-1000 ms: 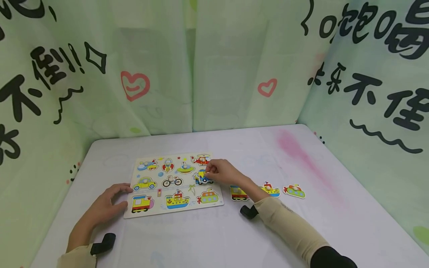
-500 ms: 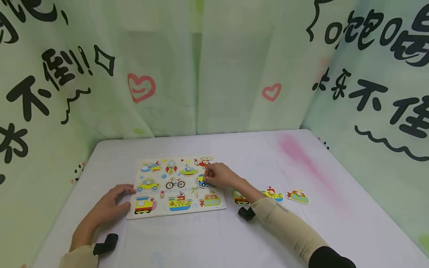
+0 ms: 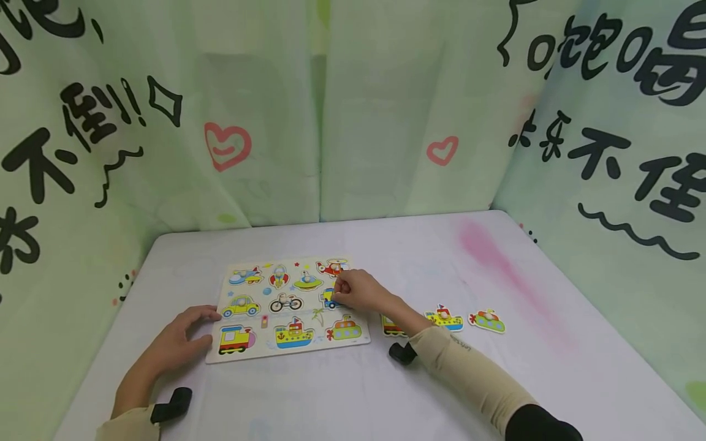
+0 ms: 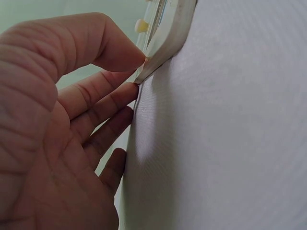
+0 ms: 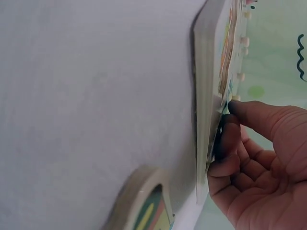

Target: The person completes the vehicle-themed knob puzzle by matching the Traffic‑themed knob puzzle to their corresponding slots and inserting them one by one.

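Observation:
A white puzzle board (image 3: 265, 343) with colourful vehicle pictures lies on the table in the head view. My left hand (image 3: 173, 343) touches its left edge with thumb and fingertips, the other fingers fairly straight; the left wrist view shows them at the board's corner. Over the right side of the board, my right hand (image 3: 361, 290) pinches a blue-and-yellow vehicle puzzle piece (image 3: 327, 298) at its slot. My fingers cover part of that piece. In the right wrist view, thumb and bent fingers meet just above the board's surface (image 5: 218, 103). Several knobbed pieces sit in the board's upper rows.
Right of the board lie a train piece (image 3: 391, 324), partly behind my right forearm, a ship piece (image 3: 444, 318) and a submarine piece (image 3: 488, 320). The white-covered table (image 3: 309, 398) has a pink stain. Green printed curtains (image 3: 375, 177) stand around it.
My right hand stays at the vehicle piece with small finger movements. My left hand keeps its place at the board's edge. The head view has shifted slightly.

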`<state>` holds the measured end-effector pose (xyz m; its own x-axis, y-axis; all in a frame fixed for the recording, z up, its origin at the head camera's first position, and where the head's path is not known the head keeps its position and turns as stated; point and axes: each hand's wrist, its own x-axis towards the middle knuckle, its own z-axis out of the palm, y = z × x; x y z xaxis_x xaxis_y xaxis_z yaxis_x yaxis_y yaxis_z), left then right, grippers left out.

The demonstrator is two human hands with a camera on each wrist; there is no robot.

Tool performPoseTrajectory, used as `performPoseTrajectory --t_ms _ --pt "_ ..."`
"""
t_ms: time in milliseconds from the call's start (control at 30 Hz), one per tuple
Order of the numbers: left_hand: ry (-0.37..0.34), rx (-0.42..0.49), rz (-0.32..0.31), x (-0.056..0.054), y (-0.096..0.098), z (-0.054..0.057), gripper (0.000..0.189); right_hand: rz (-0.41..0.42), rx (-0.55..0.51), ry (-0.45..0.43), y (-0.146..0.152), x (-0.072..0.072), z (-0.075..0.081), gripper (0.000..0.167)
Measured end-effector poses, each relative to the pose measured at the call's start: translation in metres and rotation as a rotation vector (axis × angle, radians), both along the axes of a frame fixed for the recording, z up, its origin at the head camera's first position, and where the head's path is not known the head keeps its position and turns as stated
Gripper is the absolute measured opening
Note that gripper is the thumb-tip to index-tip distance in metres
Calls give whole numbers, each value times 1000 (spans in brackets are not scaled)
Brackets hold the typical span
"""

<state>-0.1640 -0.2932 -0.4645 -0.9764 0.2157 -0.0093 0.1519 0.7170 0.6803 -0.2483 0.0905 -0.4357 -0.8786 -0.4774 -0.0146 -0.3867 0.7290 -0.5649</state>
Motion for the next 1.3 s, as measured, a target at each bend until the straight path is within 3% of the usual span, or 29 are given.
performPoseTrajectory --t_ms 300,600,867,1300 --pt "-7 2 4 0 0 1 38 -37 2 -19 1 3 4 12" --pt "-9 -2 -8 1 0 5 38 -101 -174 -38 29 17 21 18" --pt "-22 6 -7 0 -1 2 38 -125 -234 -83 46 33 27 21" --pt "-3 8 -21 -1 -2 2 38 -139 -160 -105 82 53 24 17"
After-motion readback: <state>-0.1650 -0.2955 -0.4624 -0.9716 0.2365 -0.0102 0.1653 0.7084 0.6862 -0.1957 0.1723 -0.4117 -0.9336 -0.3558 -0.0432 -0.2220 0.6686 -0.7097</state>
